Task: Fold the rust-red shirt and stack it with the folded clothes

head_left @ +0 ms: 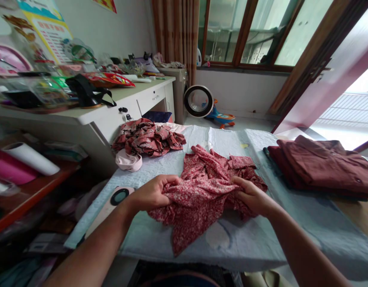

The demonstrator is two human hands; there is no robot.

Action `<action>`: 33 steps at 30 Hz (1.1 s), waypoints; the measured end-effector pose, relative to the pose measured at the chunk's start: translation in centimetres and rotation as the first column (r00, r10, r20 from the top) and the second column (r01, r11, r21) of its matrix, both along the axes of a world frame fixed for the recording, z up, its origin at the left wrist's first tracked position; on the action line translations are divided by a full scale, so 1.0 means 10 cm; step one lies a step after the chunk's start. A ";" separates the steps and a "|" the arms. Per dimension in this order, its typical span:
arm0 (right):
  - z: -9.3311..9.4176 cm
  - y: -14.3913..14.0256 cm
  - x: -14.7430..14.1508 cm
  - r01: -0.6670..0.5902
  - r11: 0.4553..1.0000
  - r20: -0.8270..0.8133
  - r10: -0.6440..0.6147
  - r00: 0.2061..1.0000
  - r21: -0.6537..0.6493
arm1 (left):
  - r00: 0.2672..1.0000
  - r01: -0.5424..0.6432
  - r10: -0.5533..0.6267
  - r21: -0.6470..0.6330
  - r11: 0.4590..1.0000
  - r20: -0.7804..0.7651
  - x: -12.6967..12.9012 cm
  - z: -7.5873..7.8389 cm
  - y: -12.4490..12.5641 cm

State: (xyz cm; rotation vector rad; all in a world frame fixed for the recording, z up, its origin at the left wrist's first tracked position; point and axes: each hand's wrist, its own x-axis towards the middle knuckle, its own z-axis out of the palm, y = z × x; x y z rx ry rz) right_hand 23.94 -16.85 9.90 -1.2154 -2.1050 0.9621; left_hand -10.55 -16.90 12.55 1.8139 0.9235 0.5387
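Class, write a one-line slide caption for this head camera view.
Both hands, left hand and right hand, grip a crumpled red floral garment on a pale blue cloth-covered table.

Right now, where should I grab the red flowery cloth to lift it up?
Grab the red flowery cloth at its two bunched side edges, where the left hand and right hand already pinch it, probably coming from the near side. The cloth lies crumpled on the pale blue cover, and a loose point hangs toward you, so the sides likely give the firmest folds.
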 end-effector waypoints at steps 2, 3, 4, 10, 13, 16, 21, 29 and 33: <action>-0.01 0.06 0.00 0.087 0.996 -0.011 -0.087 0.996 0.009 | 0.984 -0.145 0.145 -0.011 0.989 0.099 0.07 -0.03 0.10; -0.03 0.09 -0.01 0.135 0.991 0.006 -0.135 0.991 0.020 | 0.968 -0.229 0.226 0.021 0.973 0.110 0.11 -0.07 0.17; -0.04 0.12 -0.02 0.180 0.983 0.036 -0.181 0.983 0.040 | 0.953 -0.295 0.287 0.080 0.952 0.096 0.14 -0.12 0.24; -0.27 0.20 -0.01 0.056 0.977 0.392 -0.136 0.910 0.208 | 0.905 -0.105 0.257 0.407 0.907 -0.340 0.28 -0.50 0.48; -0.43 0.20 0.01 0.009 0.977 0.482 -0.113 0.869 0.213 | 0.882 0.015 0.173 0.394 0.919 -0.438 0.33 -0.67 0.47; -0.51 0.20 -0.02 0.049 0.975 0.461 -0.146 0.875 0.216 | 0.887 0.001 0.201 0.437 0.899 -0.416 0.40 -0.77 0.47; -0.39 0.19 -0.16 0.064 0.985 0.499 -0.137 0.856 0.161 | 0.924 -0.018 0.167 0.397 0.918 -0.344 0.48 -0.67 0.44; 0.09 -0.11 -0.06 -0.015 0.930 0.371 0.161 0.915 -0.368 | 0.983 0.098 -0.088 0.054 0.994 -0.164 0.32 -0.12 0.03; 0.20 -0.23 0.02 -0.130 0.882 0.154 0.221 0.963 -0.452 | 0.981 0.189 -0.194 -0.225 0.956 0.000 0.17 0.12 -0.04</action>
